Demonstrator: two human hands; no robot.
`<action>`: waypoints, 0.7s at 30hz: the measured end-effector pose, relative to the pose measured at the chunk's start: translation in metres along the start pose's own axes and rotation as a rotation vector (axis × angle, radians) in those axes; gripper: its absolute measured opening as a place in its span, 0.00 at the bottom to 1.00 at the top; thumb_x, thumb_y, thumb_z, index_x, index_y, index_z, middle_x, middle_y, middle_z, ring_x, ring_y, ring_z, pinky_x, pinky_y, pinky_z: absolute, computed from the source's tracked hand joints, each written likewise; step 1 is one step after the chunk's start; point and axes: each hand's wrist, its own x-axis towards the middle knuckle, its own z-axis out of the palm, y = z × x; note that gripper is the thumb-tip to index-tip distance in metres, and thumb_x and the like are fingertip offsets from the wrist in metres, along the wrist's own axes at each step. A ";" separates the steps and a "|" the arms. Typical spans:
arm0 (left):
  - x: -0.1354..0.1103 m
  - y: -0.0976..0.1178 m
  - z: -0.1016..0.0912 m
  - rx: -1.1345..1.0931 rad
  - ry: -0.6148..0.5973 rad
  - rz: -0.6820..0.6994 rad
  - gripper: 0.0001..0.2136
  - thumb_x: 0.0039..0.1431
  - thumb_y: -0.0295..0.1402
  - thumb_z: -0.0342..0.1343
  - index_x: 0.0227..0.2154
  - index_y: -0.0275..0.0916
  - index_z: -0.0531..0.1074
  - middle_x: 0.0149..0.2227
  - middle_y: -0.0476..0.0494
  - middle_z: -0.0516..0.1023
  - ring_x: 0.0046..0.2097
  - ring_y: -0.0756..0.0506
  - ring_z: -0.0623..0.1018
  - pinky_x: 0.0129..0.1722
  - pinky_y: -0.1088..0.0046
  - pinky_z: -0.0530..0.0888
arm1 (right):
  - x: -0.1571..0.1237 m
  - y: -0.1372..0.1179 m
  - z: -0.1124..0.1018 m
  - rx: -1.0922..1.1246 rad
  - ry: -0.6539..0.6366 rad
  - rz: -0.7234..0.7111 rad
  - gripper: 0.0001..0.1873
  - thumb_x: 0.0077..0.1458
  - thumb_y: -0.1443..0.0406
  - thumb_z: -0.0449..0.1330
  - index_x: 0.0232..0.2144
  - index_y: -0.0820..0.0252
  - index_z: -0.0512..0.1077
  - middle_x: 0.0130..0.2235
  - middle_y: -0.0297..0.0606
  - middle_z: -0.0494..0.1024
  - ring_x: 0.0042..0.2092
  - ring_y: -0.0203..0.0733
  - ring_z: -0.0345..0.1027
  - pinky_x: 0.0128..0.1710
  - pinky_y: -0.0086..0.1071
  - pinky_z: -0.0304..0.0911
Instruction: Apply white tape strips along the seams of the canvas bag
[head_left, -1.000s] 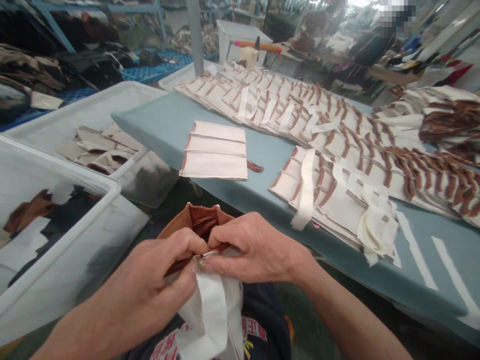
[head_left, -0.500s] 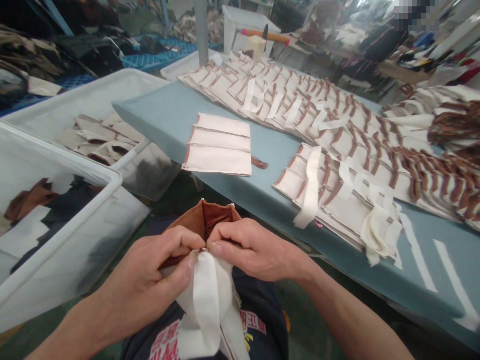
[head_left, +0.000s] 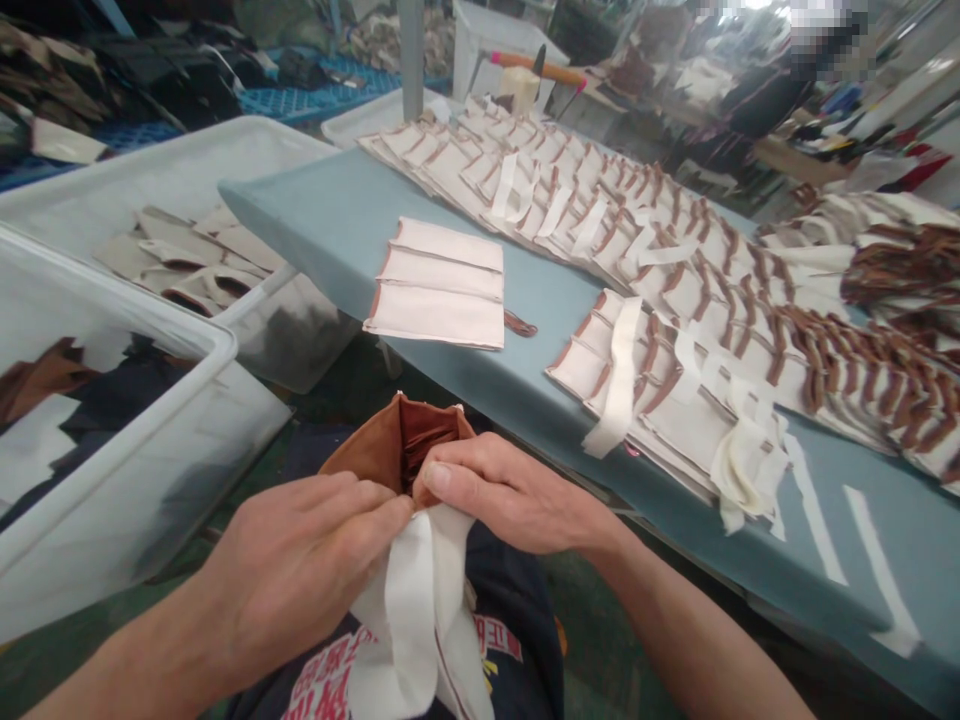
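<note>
- Brown-lined pouch (head_left: 361, 446): left hand (head_left: 319, 555) and right hand (head_left: 502, 490) pinch its rim, fingers closed, probably steadying it.
- Seamed panel (head_left: 441, 284) lies at twelve o'clock, likely for reach.

Counts: tabletop (head_left: 300, 200), 1; brown-lined pouch (head_left: 364, 448), 1; isolated pale piece (head_left: 440, 312), 1, showing 3 panels; loose flat strips (head_left: 816, 515), at least 2; large left-hand bins (head_left: 157, 500), 2; orange rod (head_left: 544, 70), 1. Overlapping pale pieces (head_left: 580, 364): many, not countable.
</note>
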 end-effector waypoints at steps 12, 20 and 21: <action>-0.026 -0.006 0.026 0.021 0.065 0.018 0.15 0.82 0.25 0.44 0.51 0.38 0.77 0.36 0.43 0.86 0.35 0.43 0.85 0.38 0.67 0.80 | 0.005 0.015 0.024 0.516 -0.040 0.169 0.43 0.57 0.24 0.59 0.24 0.56 0.65 0.24 0.27 0.63 0.26 0.33 0.52 0.23 0.31 0.50; -0.006 0.001 0.025 0.005 0.166 0.037 0.13 0.84 0.27 0.42 0.49 0.42 0.72 0.33 0.44 0.86 0.29 0.45 0.83 0.32 0.70 0.79 | 0.004 0.029 0.037 0.715 0.085 0.180 0.40 0.50 0.31 0.74 0.24 0.56 0.65 0.22 0.21 0.60 0.23 0.28 0.46 0.23 0.28 0.44; -0.004 0.004 0.021 -0.017 0.158 0.033 0.12 0.84 0.28 0.42 0.48 0.43 0.71 0.32 0.47 0.86 0.27 0.46 0.82 0.31 0.70 0.78 | 0.001 0.026 0.033 0.698 0.074 0.163 0.39 0.51 0.32 0.73 0.25 0.57 0.65 0.23 0.22 0.60 0.24 0.28 0.46 0.23 0.28 0.44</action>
